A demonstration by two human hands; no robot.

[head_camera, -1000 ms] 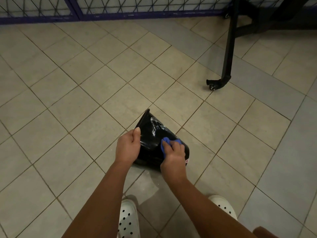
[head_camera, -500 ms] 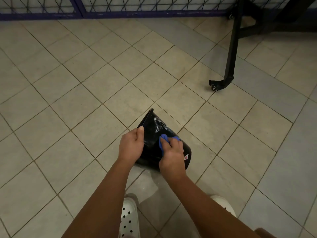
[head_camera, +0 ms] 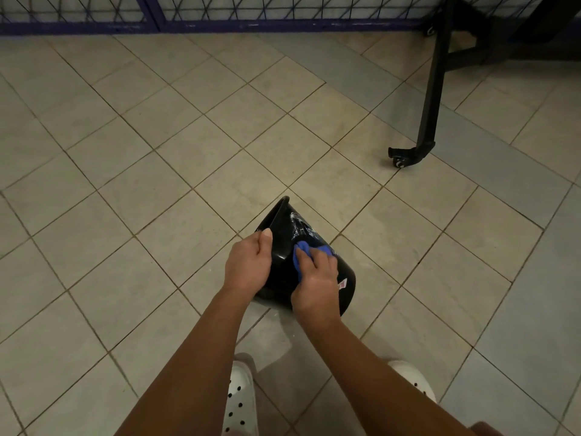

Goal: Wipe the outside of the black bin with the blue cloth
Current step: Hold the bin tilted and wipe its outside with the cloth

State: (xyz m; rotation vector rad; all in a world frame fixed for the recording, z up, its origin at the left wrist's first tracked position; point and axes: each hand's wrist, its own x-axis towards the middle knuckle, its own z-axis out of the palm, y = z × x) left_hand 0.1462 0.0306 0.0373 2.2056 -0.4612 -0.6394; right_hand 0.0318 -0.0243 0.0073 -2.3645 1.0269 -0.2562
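Note:
A glossy black bin (head_camera: pixel 284 225) lies tilted on its side on the tiled floor, rim to the left, base to the lower right. My left hand (head_camera: pixel 250 262) grips the bin's rim, thumb on top. My right hand (head_camera: pixel 316 283) holds a bunched blue cloth (head_camera: pixel 301 251) and presses it against the bin's outer wall just right of the rim. Wet streaks shine on the wall above the cloth. A small pink and white label (head_camera: pixel 342 283) shows near the base.
A black metal leg with a caster wheel (head_camera: pixel 401 160) stands on the floor to the upper right. A blue-framed wire fence (head_camera: pixel 220 14) runs along the far edge. My white perforated shoes (head_camera: pixel 240 401) are right below the bin.
My right hand has slid the cloth a little along the bin's wall toward the rim. My left hand keeps its grip on the rim. The camera has shifted slightly.

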